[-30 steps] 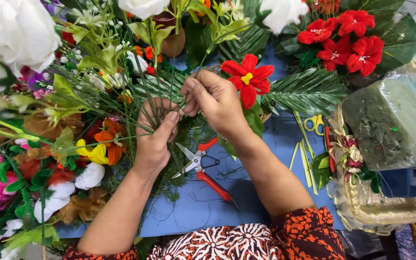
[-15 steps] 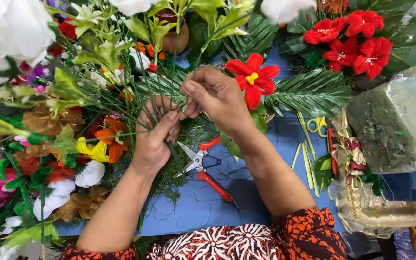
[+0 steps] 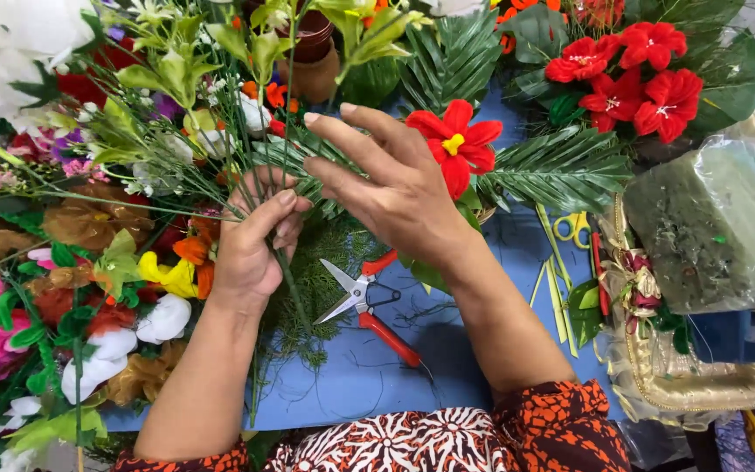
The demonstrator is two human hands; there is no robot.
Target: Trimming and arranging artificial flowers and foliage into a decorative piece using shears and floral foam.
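Between crowding flowers, left hand (image 3: pixel 251 249) grips green stems (image 3: pixel 283 188); right hand (image 3: pixel 399 192) fingers spread, empty.

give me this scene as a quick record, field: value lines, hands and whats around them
surface: blue table
left hand: closed around thin green stems
right hand: fingers spread, above the stems beside a red flower
tool: red-handled snips, open, lying on the table between the forearms
left side: mixed artificial flowers
right side: wrapped green foam block, gold tray, yellow scissors
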